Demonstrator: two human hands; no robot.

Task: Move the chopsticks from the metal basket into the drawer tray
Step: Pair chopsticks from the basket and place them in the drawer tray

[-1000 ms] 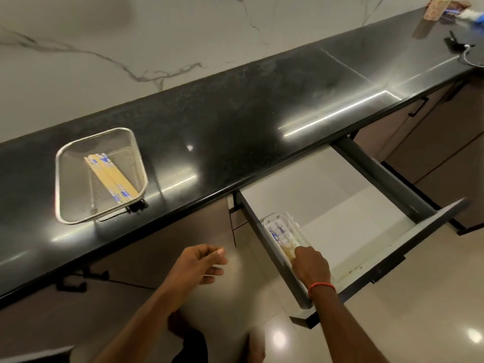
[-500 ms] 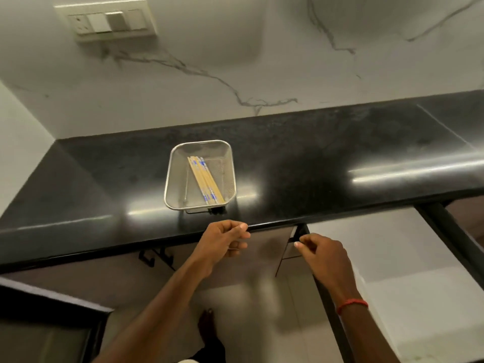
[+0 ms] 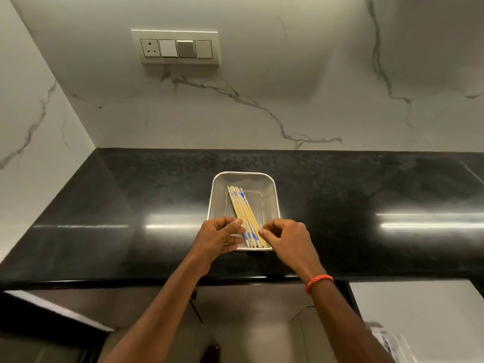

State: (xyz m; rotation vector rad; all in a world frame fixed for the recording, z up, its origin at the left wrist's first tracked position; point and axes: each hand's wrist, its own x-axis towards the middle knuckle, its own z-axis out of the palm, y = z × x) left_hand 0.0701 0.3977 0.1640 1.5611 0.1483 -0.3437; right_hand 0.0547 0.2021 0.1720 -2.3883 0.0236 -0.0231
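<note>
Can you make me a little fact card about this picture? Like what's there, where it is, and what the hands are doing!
Place: black counter by a marble wall
Container: metal basket, sitting on the counter
Inside it: chopsticks, lying in a bundle
Hands: left hand and right hand, fingers curled at either side of the bundle
Grip: cannot tell
Drawer: drawer open, lower right

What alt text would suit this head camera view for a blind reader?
A person's left hand and right hand, both curled, sit at either side of a bundle of chopsticks lying in a metal basket on a black counter. A switch panel sits on the marble wall.
</note>
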